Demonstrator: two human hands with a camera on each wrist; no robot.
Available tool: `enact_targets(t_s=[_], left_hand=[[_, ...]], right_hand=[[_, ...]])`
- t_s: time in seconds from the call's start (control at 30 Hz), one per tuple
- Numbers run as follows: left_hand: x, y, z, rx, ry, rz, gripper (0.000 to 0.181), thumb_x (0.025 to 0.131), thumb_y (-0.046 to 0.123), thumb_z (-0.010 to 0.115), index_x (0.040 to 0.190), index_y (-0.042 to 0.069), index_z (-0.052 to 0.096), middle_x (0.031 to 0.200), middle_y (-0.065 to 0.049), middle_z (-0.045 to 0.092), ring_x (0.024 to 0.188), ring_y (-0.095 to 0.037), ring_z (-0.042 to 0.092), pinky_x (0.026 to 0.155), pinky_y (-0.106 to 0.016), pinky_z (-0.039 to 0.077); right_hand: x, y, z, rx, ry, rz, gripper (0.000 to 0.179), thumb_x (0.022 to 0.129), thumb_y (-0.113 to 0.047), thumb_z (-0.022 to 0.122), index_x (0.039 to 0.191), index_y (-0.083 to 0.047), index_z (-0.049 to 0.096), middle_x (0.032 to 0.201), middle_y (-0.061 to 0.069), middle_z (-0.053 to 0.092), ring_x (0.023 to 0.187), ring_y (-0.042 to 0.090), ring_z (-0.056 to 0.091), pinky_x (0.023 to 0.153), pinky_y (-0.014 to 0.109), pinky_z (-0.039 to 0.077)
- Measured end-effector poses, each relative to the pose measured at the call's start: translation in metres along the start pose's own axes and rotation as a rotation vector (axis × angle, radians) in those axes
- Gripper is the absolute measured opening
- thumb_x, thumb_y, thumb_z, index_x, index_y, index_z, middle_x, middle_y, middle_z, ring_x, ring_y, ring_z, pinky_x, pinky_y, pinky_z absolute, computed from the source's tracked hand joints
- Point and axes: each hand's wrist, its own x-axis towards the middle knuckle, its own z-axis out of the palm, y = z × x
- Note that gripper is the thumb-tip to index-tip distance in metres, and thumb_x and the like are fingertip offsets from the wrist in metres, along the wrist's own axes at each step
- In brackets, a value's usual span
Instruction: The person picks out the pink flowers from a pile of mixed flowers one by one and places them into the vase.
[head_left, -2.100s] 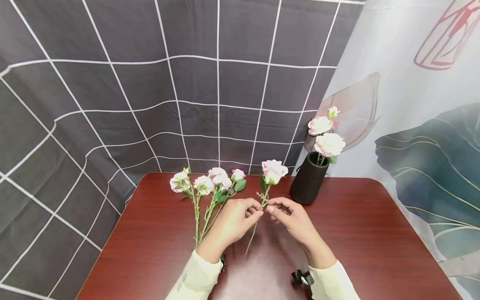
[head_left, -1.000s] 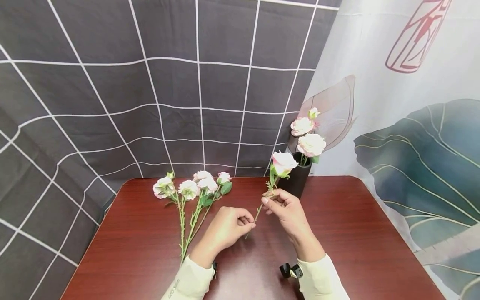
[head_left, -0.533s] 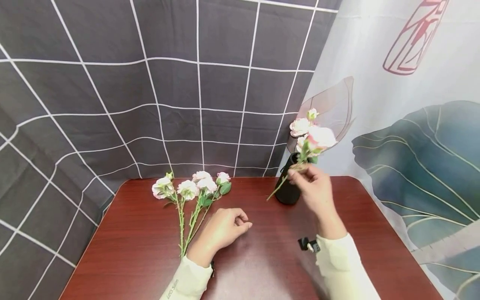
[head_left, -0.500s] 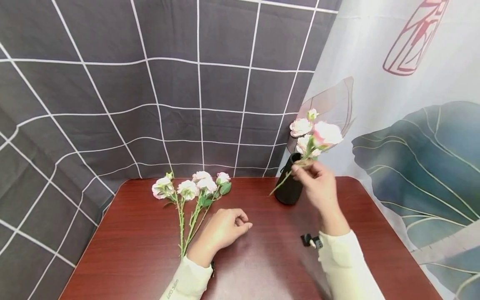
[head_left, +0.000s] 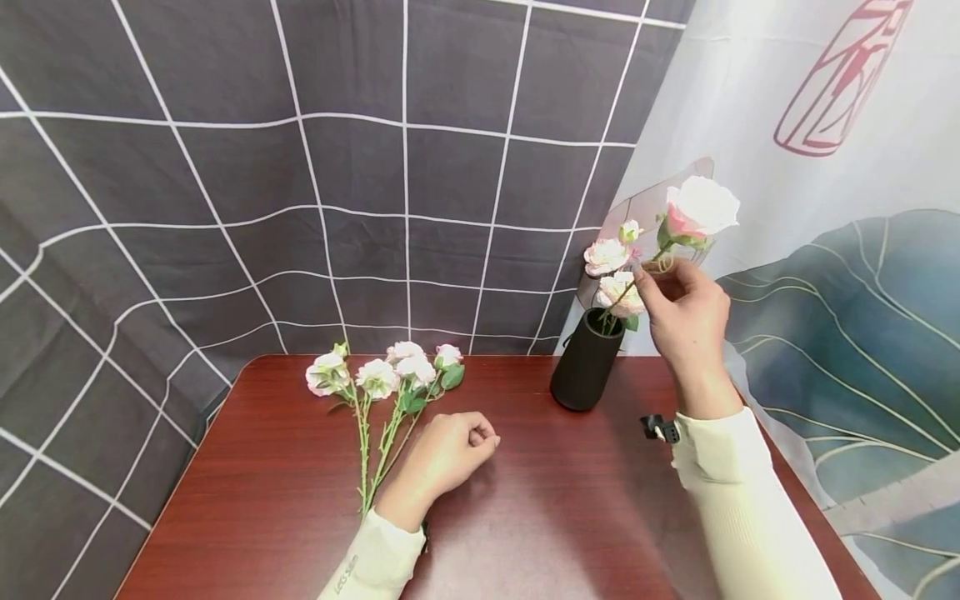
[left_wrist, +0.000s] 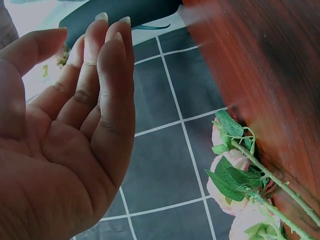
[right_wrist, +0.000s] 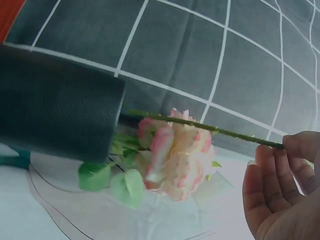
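Observation:
My right hand [head_left: 688, 321] pinches the stem of a pale pink rose [head_left: 701, 207], raised above and right of the black vase [head_left: 588, 362]. In the right wrist view the bare stem [right_wrist: 225, 132] slants toward the vase mouth, its lower tip close to the opening; whether it has passed the rim I cannot tell. Pink-white flowers [head_left: 619, 293] stand in the vase. My left hand [head_left: 444, 454] is held over the table right of the lying flower stems, with nothing in it. Its fingers [left_wrist: 111, 80] are loosely bent in the left wrist view.
Several pink-white flowers [head_left: 377, 379] lie on the left part of the red-brown table [head_left: 247, 483], stems toward the front edge. A dark grid-patterned cloth [head_left: 360, 183] hangs behind the table, and a pale printed cloth [head_left: 757, 92] hangs at the right.
Both hands were at the rose's stem earlier. The left let go and stays nearly still; the right carried the rose rightward and up, over to the vase.

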Motion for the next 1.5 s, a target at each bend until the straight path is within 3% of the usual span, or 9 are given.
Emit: enact_targets(t_s=[0.17,0.23,0.33,0.47,0.7,0.9,1.03,1.23,1.5], left_hand=[[0.001,-0.001,-0.001,0.003,0.011,0.001,0.009,0.1,0.025,0.08,0.092,0.025,0.08,0.081,0.014,0.077,0.074,0.001,0.065,0.069,-0.022,0.051],[0.001,-0.002,-0.001,0.002,0.008,0.002,0.009,0.101,0.025,0.08,0.092,0.025,0.08,0.081,0.015,0.077,0.074,0.001,0.065,0.069,-0.022,0.051],[0.0,-0.002,-0.001,0.004,0.002,0.011,0.009,0.101,0.024,0.078,0.093,0.025,0.08,0.082,0.014,0.076,0.074,0.002,0.064,0.07,-0.022,0.051],[0.001,-0.003,-0.002,0.012,-0.003,0.019,0.01,0.102,0.02,0.076,0.094,0.025,0.08,0.083,0.013,0.076,0.075,0.001,0.063,0.07,-0.022,0.051],[0.002,-0.005,-0.001,0.006,-0.014,0.018,0.009,0.103,0.022,0.076,0.096,0.025,0.081,0.085,0.013,0.077,0.076,0.0,0.065,0.07,-0.023,0.051],[0.003,-0.004,-0.001,0.004,-0.013,0.013,0.009,0.103,0.024,0.076,0.096,0.026,0.08,0.084,0.013,0.076,0.075,0.0,0.063,0.07,-0.023,0.051],[0.004,-0.003,-0.002,0.003,-0.018,0.013,0.009,0.103,0.023,0.075,0.095,0.025,0.079,0.084,0.013,0.075,0.075,0.0,0.062,0.071,-0.023,0.05],[0.004,-0.002,-0.003,-0.004,-0.019,0.005,0.009,0.103,0.024,0.076,0.094,0.026,0.079,0.084,0.014,0.075,0.074,0.0,0.062,0.07,-0.023,0.05],[0.002,-0.003,-0.002,-0.004,-0.027,0.001,0.01,0.103,0.023,0.075,0.094,0.026,0.079,0.084,0.014,0.075,0.075,0.001,0.062,0.072,-0.023,0.051]], right_hand=[[-0.004,0.002,0.007,-0.067,-0.061,-0.037,0.017,0.103,-0.019,0.076,0.108,-0.003,0.08,0.094,0.011,0.085,0.073,-0.025,0.055,0.068,0.006,0.042],[-0.007,0.005,0.012,-0.093,-0.099,-0.036,0.016,0.103,-0.019,0.075,0.109,-0.005,0.08,0.102,0.019,0.086,0.077,-0.018,0.063,0.067,0.003,0.042],[-0.01,0.011,0.017,-0.135,-0.155,-0.045,0.019,0.103,-0.02,0.075,0.117,-0.008,0.081,0.109,0.017,0.087,0.083,0.01,0.081,0.069,0.007,0.044],[-0.014,0.017,0.024,-0.199,-0.215,-0.059,0.026,0.105,-0.022,0.072,0.124,-0.006,0.079,0.109,0.019,0.087,0.092,0.038,0.085,0.072,0.03,0.052],[-0.019,0.024,0.032,-0.248,-0.198,-0.016,0.03,0.106,-0.029,0.063,0.116,-0.002,0.074,0.1,0.023,0.085,0.088,0.043,0.081,0.071,0.049,0.054],[-0.017,0.026,0.037,-0.163,-0.183,-0.068,0.034,0.112,-0.024,0.06,0.128,0.003,0.074,0.117,0.029,0.075,0.106,0.049,0.073,0.092,0.062,0.055],[-0.017,0.025,0.038,-0.154,-0.175,-0.068,0.029,0.11,-0.017,0.068,0.129,0.006,0.069,0.115,0.031,0.077,0.102,0.049,0.076,0.088,0.059,0.057],[-0.017,0.026,0.039,-0.168,-0.142,-0.043,0.028,0.113,-0.025,0.068,0.125,0.0,0.064,0.113,0.024,0.085,0.092,0.044,0.082,0.076,0.051,0.055],[-0.017,0.031,0.047,-0.159,-0.075,-0.144,0.013,0.097,-0.009,0.072,0.092,0.001,0.077,0.116,0.028,0.068,0.109,0.047,0.067,0.086,0.059,0.049]])
